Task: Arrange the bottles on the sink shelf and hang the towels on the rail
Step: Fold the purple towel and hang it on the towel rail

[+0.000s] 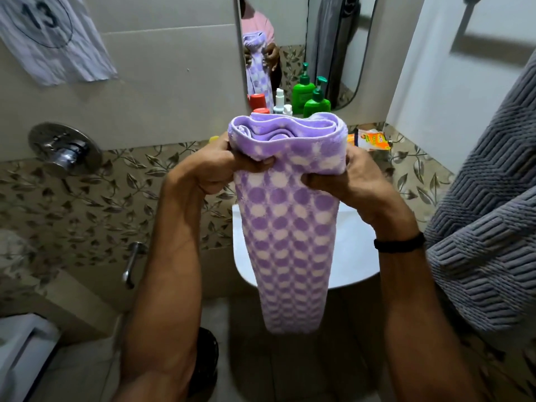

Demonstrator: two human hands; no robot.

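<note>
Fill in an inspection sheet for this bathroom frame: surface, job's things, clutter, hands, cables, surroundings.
Surface: white ceramic sink basin, partly hidden behind the towel.
Job's things: purple-and-white dotted terry towel, folded lengthwise, held up over the basin; green plastic pump bottle, white spray bottle and red-capped bottle stand below the mirror; grey ribbed towel hangs at the right.
Clutter: orange printed packet on the ledge.
Hands: left hand and right hand both grip the dotted towel near its top fold.
Cables: nothing seen.
Surroundings: wall mirror, chrome shower valve, leaf-patterned tiles, white cloth marked 13.
</note>
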